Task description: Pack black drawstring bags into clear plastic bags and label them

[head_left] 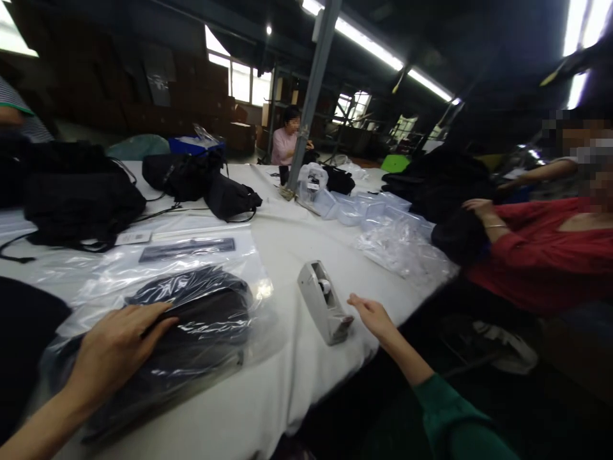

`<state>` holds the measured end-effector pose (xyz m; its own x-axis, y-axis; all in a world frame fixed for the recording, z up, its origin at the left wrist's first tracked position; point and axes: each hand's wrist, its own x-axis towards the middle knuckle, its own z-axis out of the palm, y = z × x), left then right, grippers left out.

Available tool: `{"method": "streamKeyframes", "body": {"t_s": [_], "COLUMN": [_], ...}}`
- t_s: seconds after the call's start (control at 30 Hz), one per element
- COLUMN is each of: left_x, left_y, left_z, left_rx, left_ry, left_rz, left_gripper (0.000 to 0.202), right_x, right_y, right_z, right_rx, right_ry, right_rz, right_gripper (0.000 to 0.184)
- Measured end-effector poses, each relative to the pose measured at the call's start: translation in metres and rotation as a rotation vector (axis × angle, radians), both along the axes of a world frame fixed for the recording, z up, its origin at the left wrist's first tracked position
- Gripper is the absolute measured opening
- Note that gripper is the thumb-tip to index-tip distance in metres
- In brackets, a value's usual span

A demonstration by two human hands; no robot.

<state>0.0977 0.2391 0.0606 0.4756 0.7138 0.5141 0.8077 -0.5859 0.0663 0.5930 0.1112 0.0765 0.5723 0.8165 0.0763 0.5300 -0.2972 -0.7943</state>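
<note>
My left hand [117,348] lies flat, fingers stretched out, on a clear plastic bag [211,319] that holds a folded black garment, near the front edge of the white table [282,249]. My right hand [373,317], in a green sleeve, reaches with fingers apart toward a grey tape dispenser [322,301] and stops just short of its right end. It holds nothing.
Black bags [83,195] and more black bags [201,179] lie across the far left. Loose clear plastic bags [402,246] pile at the right. A person in red [536,252] leans on the right edge; another sits far back by a grey post [311,96].
</note>
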Motion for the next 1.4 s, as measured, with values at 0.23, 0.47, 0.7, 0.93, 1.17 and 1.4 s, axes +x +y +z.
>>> {"method": "streamKeyframes", "body": {"t_s": [0.23,0.47,0.7,0.93,1.17,1.4], "left_x": [-0.005,-0.005,-0.007,-0.001,0.005,0.005], "left_y": [0.003,0.003,0.006,0.002,0.006,0.001], "left_z": [-0.001,-0.002,-0.005,0.008,0.016,0.023], "left_rx": [-0.007,-0.004,-0.021,-0.056,-0.085,-0.082], "left_ry": [-0.005,0.013,0.014,-0.047,-0.077,-0.094], "left_rz": [-0.05,-0.053,-0.064,-0.04,-0.07,-0.117], "left_gripper": [0.035,0.032,0.03,0.039,0.034,0.028], "right_x": [-0.029,-0.031,-0.048,-0.05,-0.059,-0.193], "right_y": [-0.008,-0.021,-0.068,-0.08,-0.068,0.042], "right_z": [-0.003,0.005,-0.015,-0.067,-0.025,0.11], "right_rx": [-0.081,0.008,0.04,-0.016,-0.074,0.298], "right_ry": [0.183,0.21,0.248,0.292,-0.165,-0.752], "right_rz": [0.085,0.013,-0.081,-0.157,0.21,1.251], "right_gripper": [0.052,0.037,0.049,0.05,0.038,0.025]}}
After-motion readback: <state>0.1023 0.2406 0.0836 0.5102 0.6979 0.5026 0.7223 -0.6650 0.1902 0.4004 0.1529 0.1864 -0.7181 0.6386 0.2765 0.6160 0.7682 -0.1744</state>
